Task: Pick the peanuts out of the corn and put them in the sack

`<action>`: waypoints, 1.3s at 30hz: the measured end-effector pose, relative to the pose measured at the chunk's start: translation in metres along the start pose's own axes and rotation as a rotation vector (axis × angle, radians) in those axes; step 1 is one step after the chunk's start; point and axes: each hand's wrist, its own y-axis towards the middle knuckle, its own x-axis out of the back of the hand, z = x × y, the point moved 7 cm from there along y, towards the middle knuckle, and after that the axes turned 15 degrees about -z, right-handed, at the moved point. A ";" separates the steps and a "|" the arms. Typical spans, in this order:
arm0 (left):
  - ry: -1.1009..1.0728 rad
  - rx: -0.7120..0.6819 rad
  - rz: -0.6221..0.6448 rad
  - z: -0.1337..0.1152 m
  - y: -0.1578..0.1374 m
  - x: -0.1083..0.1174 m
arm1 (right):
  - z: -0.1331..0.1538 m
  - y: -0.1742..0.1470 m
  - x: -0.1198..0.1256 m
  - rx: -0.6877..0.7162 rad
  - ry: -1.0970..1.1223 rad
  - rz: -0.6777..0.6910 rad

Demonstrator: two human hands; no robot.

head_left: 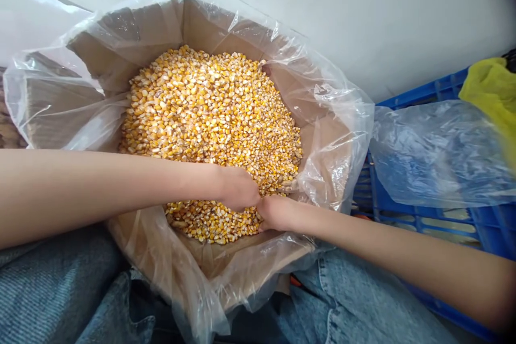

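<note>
Yellow and whitish corn kernels point(209, 107) fill a cardboard box point(161, 21) lined with a clear plastic bag point(346, 97). Over the near part of the kernels, my left hand point(241, 189) comes in from the left and meets my right hand point(278, 212), which reaches in from the other side. Both hands are low against the corn, with the wrists bent and the backs of the hands showing. Their fingers are hidden, so what they hold cannot be seen. A few peanut-like pods point(291, 185) lie among the kernels at the right edge.
A blue plastic crate point(423, 217) stands to the right, with a clear plastic bag point(439, 150) and yellow mesh material point(489, 91) on it. Behind the box rises a pale wall point(363, 16). Legs in jeans point(60, 285) flank the box at the near side.
</note>
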 end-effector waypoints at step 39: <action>-0.004 0.079 -0.033 0.012 -0.003 0.002 | -0.010 0.017 -0.019 -0.099 0.298 0.219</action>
